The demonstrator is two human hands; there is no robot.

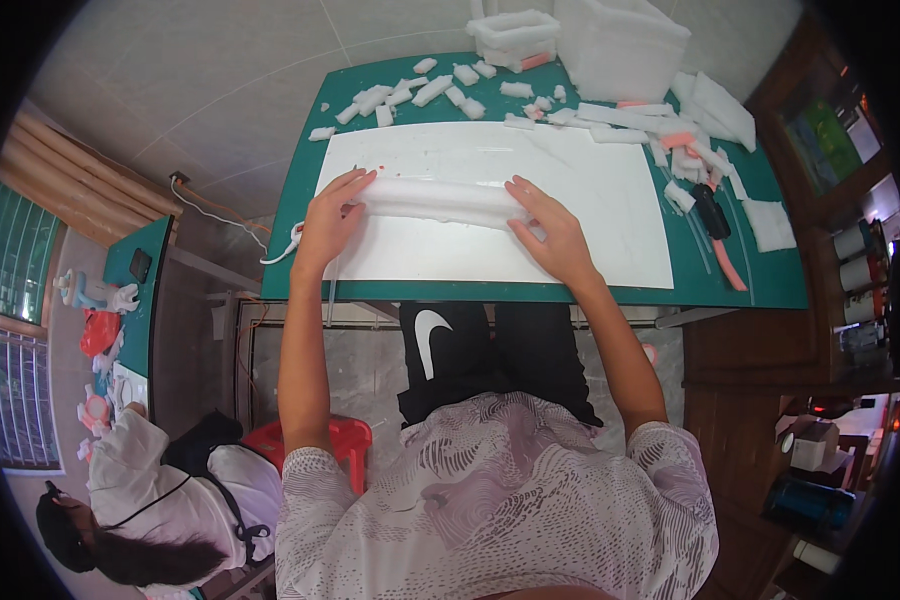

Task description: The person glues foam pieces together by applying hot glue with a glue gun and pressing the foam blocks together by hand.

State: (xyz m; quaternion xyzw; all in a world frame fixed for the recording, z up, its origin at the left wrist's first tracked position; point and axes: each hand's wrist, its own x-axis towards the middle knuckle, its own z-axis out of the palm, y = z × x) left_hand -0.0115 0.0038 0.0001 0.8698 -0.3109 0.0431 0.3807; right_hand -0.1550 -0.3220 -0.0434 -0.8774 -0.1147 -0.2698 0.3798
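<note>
Foam strip (435,201) — left hand (328,219), right hand (554,232), both loosely curled around its ends

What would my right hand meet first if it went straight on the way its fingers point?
Probably one of the small white foam pieces, just past the far edge of the white board, though the hand's height above it is unclear.

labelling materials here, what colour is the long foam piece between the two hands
The long foam piece is white; the head view shows it best.
</note>
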